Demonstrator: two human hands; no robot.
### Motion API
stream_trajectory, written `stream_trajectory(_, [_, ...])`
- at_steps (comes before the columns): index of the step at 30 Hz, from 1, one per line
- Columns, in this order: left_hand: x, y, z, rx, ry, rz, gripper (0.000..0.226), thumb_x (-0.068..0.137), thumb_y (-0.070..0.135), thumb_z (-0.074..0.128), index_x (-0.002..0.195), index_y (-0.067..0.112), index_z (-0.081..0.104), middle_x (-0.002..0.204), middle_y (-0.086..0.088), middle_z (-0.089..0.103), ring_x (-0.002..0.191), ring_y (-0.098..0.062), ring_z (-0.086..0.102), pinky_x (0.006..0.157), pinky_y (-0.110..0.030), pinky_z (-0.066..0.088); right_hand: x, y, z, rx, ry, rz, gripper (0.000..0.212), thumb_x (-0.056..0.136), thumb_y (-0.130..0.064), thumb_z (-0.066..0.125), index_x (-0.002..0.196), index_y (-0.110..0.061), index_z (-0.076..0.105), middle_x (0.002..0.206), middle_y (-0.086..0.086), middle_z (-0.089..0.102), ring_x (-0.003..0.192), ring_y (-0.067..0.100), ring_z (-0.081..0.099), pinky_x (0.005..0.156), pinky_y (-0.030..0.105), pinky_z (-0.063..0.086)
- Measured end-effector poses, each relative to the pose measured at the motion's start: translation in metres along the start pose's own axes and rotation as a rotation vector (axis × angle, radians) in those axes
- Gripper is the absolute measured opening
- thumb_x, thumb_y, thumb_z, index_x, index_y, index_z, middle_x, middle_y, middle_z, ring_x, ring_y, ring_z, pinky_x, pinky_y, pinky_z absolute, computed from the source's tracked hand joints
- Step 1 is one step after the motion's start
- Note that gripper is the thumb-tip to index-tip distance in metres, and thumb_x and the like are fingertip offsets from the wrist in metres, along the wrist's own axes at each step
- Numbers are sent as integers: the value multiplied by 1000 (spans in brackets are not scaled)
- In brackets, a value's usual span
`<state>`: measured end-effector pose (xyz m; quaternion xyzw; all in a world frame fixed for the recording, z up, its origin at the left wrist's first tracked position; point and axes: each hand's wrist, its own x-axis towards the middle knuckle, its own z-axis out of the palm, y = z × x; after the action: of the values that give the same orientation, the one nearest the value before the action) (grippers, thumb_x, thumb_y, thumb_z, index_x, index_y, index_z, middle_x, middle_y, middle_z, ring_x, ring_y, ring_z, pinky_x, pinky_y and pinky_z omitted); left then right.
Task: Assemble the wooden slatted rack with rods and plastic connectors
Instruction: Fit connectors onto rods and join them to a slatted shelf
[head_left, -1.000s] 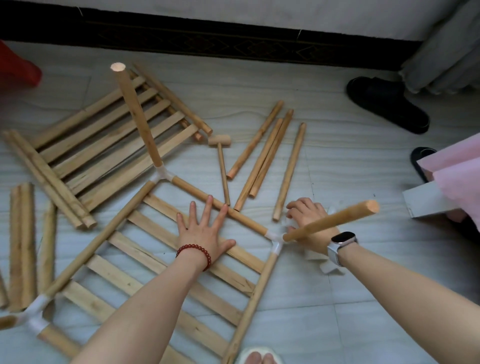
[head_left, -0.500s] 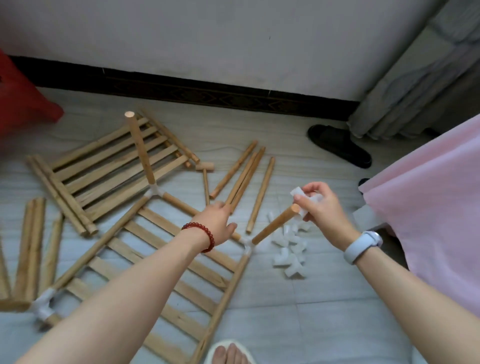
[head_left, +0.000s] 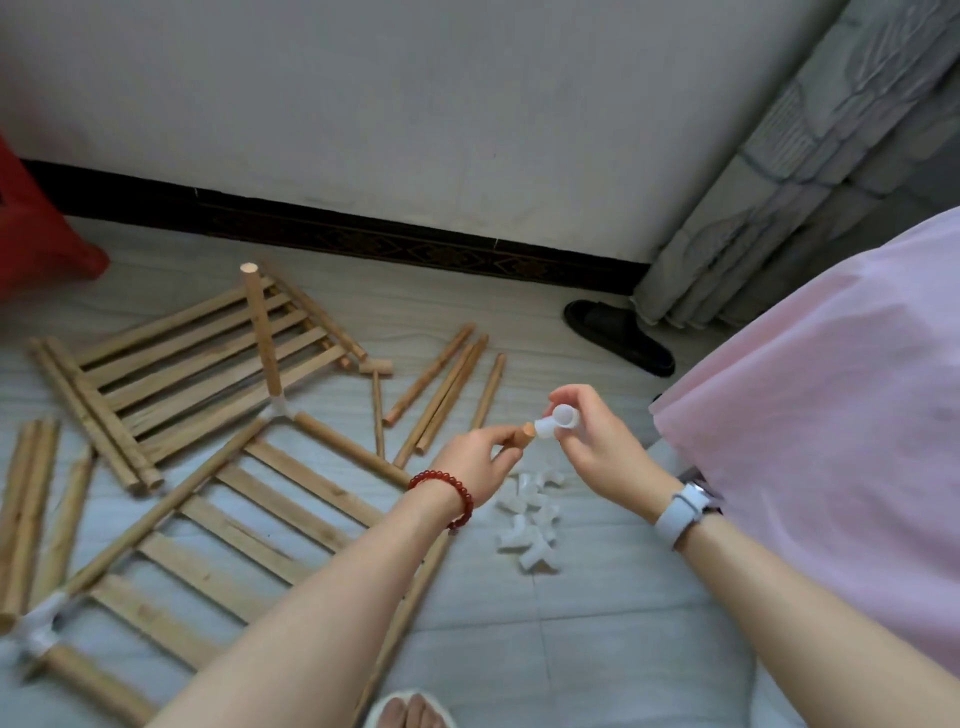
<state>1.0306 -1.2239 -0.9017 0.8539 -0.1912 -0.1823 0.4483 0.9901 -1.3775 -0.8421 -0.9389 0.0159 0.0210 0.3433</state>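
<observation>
Left hand (head_left: 475, 457) grips rod (head_left: 521, 438) near its tip | right hand (head_left: 592, 436) pinches connector (head_left: 558, 422), socket just beside rod tip | rack (head_left: 249, 499) flat on floor (head_left: 597, 649), left | spare connectors (head_left: 530, 525) piled beneath hands

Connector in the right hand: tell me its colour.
White plastic connector, pinched in the right hand; the head view shows it best.
</observation>
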Motion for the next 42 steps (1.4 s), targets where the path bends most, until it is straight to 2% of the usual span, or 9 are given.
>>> stream_trajectory(4, [1, -3, -1, -15, -26, 7, 27, 95, 29, 46, 117, 32, 62, 114, 11, 65, 109, -9, 56, 77, -18, 38, 4, -3, 2, -34, 14, -34, 25, 93, -9, 47, 111, -21, 38, 108, 0, 55, 93, 16, 56, 70, 15, 41])
stream_trajectory(10, [5, -8, 0, -39, -26, 26, 28, 95, 34, 48, 120, 33, 61, 117, 13, 64, 113, -8, 55, 88, -21, 41, 6, -1, 2, -117, 63, -56, 22, 88, -10, 61, 109, -13, 62, 100, -5, 52, 94, 8, 50, 76, 9, 31])
stream_trajectory(14, [8, -13, 0, -54, -48, 27, 29, 95, 35, 47, 120, 34, 60, 117, 12, 64, 114, -9, 55, 93, -25, 43, 3, -4, -3, 45, -72, 53, 40, 88, -21, 62, 125, -34, 53, 79, -22, 53, 64, -14, 50, 62, 5, 37])
stream_trajectory(17, [8, -12, 1, -66, -71, 14, 29, 94, 40, 47, 119, 34, 61, 116, 10, 66, 114, -10, 56, 95, -33, 46, 5, -8, -9, 188, -146, 120, 35, 89, -14, 59, 121, -29, 56, 77, -9, 65, 58, -4, 54, 57, 11, 43])
stream_trajectory(21, [7, -13, 0, -128, -77, -15, 46, 86, 64, 41, 116, 38, 62, 114, 9, 66, 113, -9, 56, 95, -29, 45, 14, -14, -22, 657, 79, 315, 8, 90, -16, 60, 94, -11, 64, 85, 3, 71, 56, 11, 62, 49, 18, 44])
stream_trajectory(27, [7, -13, -1, -59, -70, 23, 53, 82, 68, 34, 116, 38, 62, 111, 13, 67, 112, -6, 56, 85, -23, 44, 15, -11, -11, 560, 161, 466, 25, 85, -37, 64, 80, -13, 70, 67, -2, 56, 56, 8, 45, 51, 19, 36])
stream_trajectory(31, [5, -13, -3, -2, -45, 61, 29, 92, 43, 50, 118, 34, 60, 112, 16, 65, 110, -7, 56, 85, -26, 45, 16, -13, -6, 742, 117, 596, 23, 88, -33, 63, 79, -12, 65, 57, -4, 45, 47, 7, 38, 46, 16, 33])
stream_trajectory(35, [4, -9, -11, -101, 20, 103, 47, 87, 37, 60, 131, 25, 48, 113, 11, 60, 105, -7, 56, 87, -22, 42, 14, -13, -3, 966, 53, 671, 23, 92, -29, 56, 75, -13, 55, 49, -2, 44, 39, 8, 33, 34, 16, 25])
stream_trajectory(42, [3, 6, -27, -241, 73, 220, 48, 85, 25, 64, 131, 26, 51, 110, 13, 63, 106, -7, 56, 91, -30, 45, 13, -18, 16, 939, 69, 556, 28, 94, -31, 53, 82, -6, 56, 54, -1, 47, 45, 6, 37, 41, 16, 30])
